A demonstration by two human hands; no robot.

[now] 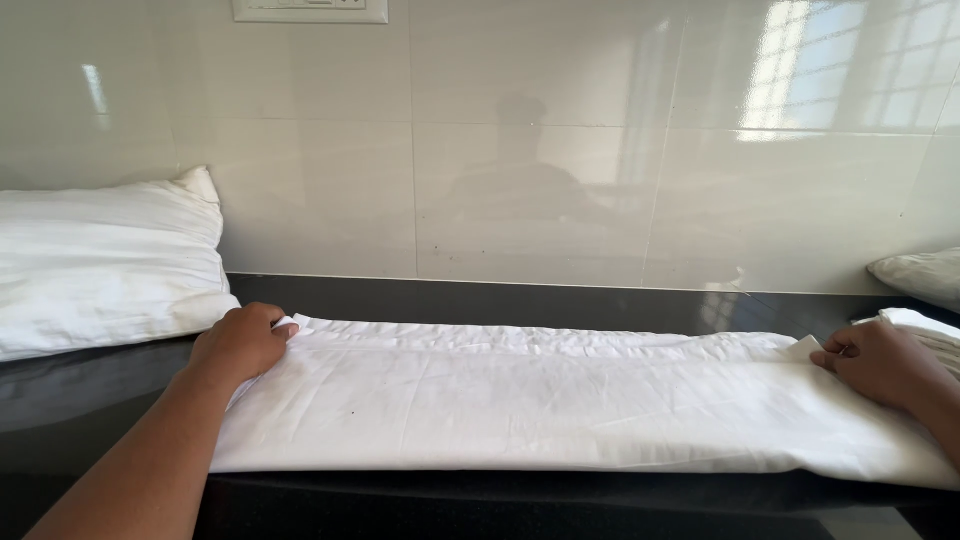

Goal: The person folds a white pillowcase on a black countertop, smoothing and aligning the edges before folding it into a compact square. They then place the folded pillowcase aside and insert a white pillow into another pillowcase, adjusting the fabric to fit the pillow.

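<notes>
A long white cloth [560, 395], folded into a wide band, lies flat along the black counter [520, 300]. My left hand [240, 342] pinches its far left corner between thumb and fingers. My right hand [880, 362] grips the far right corner the same way. The cloth's top layer is folded over, leaving a narrow strip along the far edge. Both forearms reach in from the near side.
A white pillow [100, 265] rests on the counter at the left, against the glossy tiled wall [550, 150]. Another white pillow or bundle [925, 275] sits at the far right. A switch plate [310, 10] is mounted high on the wall.
</notes>
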